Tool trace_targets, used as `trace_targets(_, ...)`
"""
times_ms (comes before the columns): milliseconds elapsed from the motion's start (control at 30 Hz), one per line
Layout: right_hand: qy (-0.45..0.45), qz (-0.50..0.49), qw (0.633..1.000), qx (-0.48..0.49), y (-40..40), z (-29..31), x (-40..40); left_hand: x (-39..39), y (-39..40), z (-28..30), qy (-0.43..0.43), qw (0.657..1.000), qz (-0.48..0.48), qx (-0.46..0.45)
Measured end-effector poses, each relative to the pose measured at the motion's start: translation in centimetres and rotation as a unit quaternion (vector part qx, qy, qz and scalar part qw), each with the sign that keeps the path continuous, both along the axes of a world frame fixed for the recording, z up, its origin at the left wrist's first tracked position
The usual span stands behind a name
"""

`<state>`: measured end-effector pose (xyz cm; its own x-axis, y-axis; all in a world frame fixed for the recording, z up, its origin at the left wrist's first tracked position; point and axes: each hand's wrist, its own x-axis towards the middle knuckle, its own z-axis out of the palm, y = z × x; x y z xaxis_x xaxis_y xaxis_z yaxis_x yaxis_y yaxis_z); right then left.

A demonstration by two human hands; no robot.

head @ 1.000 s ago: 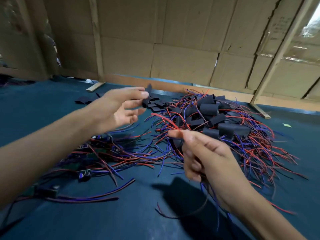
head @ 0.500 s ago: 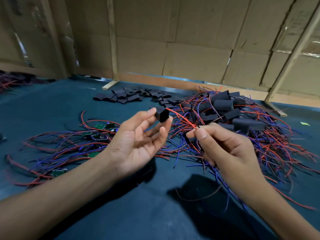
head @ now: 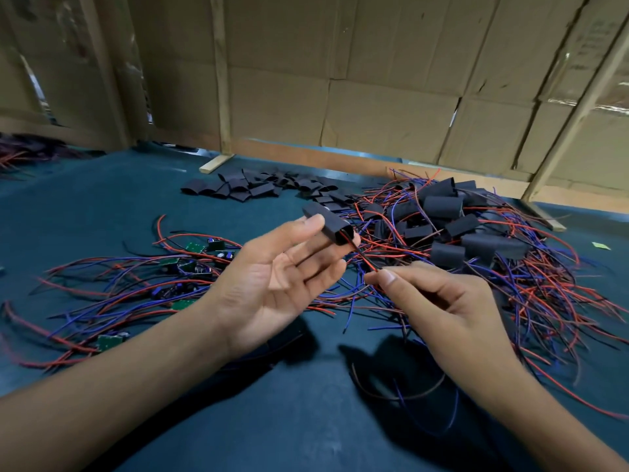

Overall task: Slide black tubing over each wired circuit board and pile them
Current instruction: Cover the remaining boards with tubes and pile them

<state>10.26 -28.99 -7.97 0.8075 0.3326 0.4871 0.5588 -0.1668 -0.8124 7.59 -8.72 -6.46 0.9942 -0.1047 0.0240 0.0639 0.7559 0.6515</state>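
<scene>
My left hand (head: 279, 284), palm up, pinches a black tube (head: 326, 223) between thumb and fingertips. Red and dark wires (head: 363, 258) run out of the tube's open end to my right hand (head: 439, 301), which pinches them between thumb and forefinger. More wires trail down from my right hand over the mat. The board at the wires' end is hidden. Bare green circuit boards with red and blue wires (head: 190, 264) lie to the left. A pile of tube-covered boards (head: 452, 229) sits at the right.
Loose flat black tube pieces (head: 252, 189) lie at the back centre on the dark teal mat (head: 102, 212). Cardboard walls (head: 374, 97) with wooden posts close off the far side. A small green scrap (head: 600, 245) lies at the far right.
My left hand carried a tube from the back stock toward my right hand. The wire ends held by my right hand have entered the tube's open end.
</scene>
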Motion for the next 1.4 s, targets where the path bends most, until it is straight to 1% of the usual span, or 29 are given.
trace_targets(100,0.005,-0.01,1.0,-0.003,0.0,0.2,-0.1,0.1,-0.3,-0.2,-0.051,0.995,0.032,0.081)
trace_targets(167,0.005,-0.023,1.0,-0.015,0.0,0.2,-0.1,0.2,-0.4,-0.4,-0.066,0.99,0.063,0.11)
trace_targets(200,0.001,-0.027,0.999,-0.023,0.0,0.2,-0.1,0.2,-0.4,-0.5,-0.078,0.985,0.078,0.135)
trace_targets(267,0.001,-0.022,0.999,-0.029,0.2,0.4,-0.5,0.1,-0.7,-1.0,-0.103,0.966,0.108,0.211)
trace_targets(300,0.017,-0.009,0.999,-0.026,0.3,0.5,-0.6,0.0,-0.9,-1.2,-0.111,0.958,0.116,0.239)
trace_targets(367,0.097,0.036,0.995,-0.009,0.3,0.5,-0.4,0.0,-1.3,-1.3,-0.114,0.956,0.119,0.243)
trace_targets(433,0.182,0.082,0.98,0.025,0.4,0.5,-0.1,0.1,-1.3,-1.3,-0.107,0.955,0.128,0.245)
trace_targets(467,0.207,0.104,0.971,0.054,0.4,0.5,0.1,0.1,-1.3,-1.4,-0.104,0.952,0.128,0.258)
trace_targets(567,0.255,0.169,0.939,0.155,0.6,0.3,0.3,-0.1,-1.6,-1.8,-0.108,0.947,0.089,0.289)
trace_targets(600,0.265,0.178,0.931,0.176,0.7,0.2,0.3,-0.2,-1.7,-1.9,-0.111,0.949,0.071,0.288)
trace_targets(633,0.267,0.176,0.93,0.178,0.6,0.0,0.4,-0.4,-2.0,-2.1,-0.113,0.95,0.059,0.285)
trace_targets(667,0.258,0.161,0.939,0.16,0.5,-0.2,0.5,-0.4,-2.1,-2.1,-0.114,0.95,0.056,0.284)
trace_targets(733,0.223,0.107,0.965,0.089,0.4,-0.5,0.6,-0.3,-2.3,-2.2,-0.111,0.952,0.063,0.28)
trace_targets(800,0.209,0.056,0.976,0.041,0.5,-0.5,0.6,-0.2,-2.2,-2.0,-0.097,0.961,0.072,0.251)
trace_targets(900,0.221,0.037,0.975,-0.01,0.5,0.1,0.4,-0.1,-1.7,-1.5,-0.078,0.969,0.103,0.213)
trace_targets(967,0.251,0.064,0.964,-0.067,0.3,0.4,0.2,0.0,-1.3,-1.2,-0.066,0.968,0.126,0.205)
trace_targets(1033,0.284,0.097,0.95,-0.09,0.3,0.7,0.0,0.1,-1.1,-1.1,-0.055,0.968,0.139,0.201)
trace_targets(1100,0.3,0.114,0.945,-0.07,0.3,0.5,-0.1,0.1,-1.0,-1.1,-0.047,0.969,0.144,0.195)
trace_targets(1200,0.34,0.137,0.93,-0.013,0.6,0.3,-0.1,0.3,-1.0,-1.1,-0.041,0.973,0.15,0.173)
trace_targets(1300,0.398,0.155,0.901,0.078,0.9,0.1,-0.1,0.4,-0.7,-0.8,-0.043,0.972,0.159,0.165)
trace_targets(1400,0.425,0.149,0.874,0.181,1.3,0.2,-0.2,0.4,-0.4,-0.7,-0.064,0.963,0.169,0.198)
